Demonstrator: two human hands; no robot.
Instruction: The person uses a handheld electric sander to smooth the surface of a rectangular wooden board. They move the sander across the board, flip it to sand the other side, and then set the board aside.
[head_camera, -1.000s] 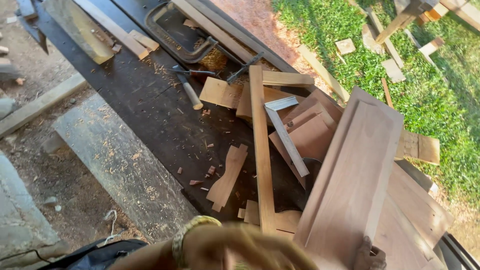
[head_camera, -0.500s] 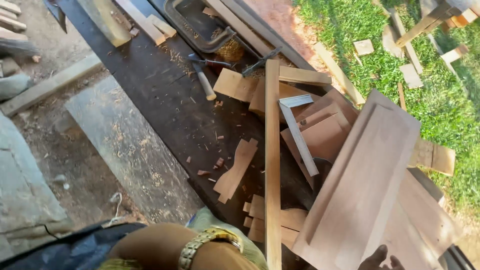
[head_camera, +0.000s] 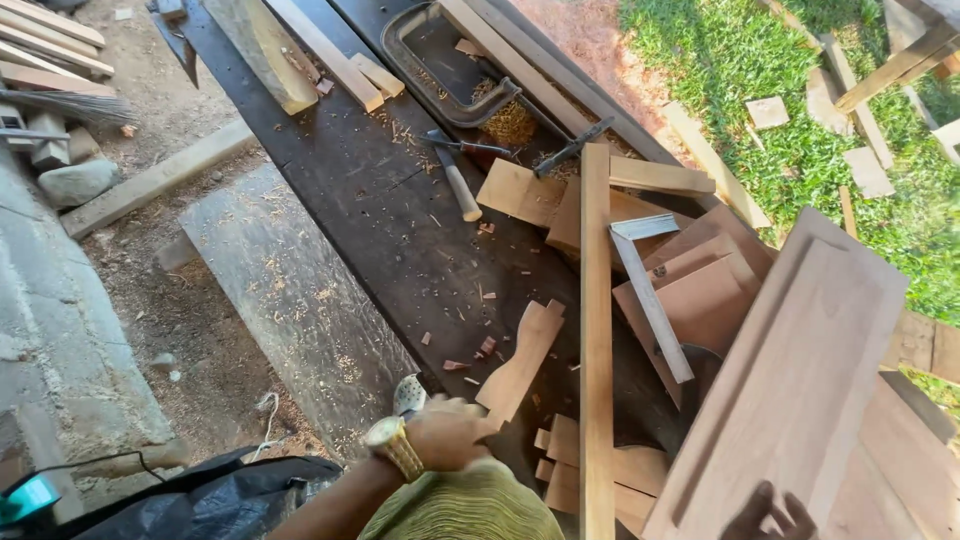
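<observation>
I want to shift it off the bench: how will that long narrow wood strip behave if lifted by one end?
The long strip looks rigid, so it should hardly sag. Its length would probably make the far end swing and feel heavy. Flat-sided, it is unlikely to roll, but may scrape the offcuts beneath.

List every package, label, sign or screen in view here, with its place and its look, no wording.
None can be made out: no package, label, sign or screen shows.
The dark workbench carries only bare wood offcuts, a long strip, a raised panel, a hammer and a metal square.
The left hand, with a gold wristwatch, rests at the bench edge; the right hand touches the panel.
</observation>
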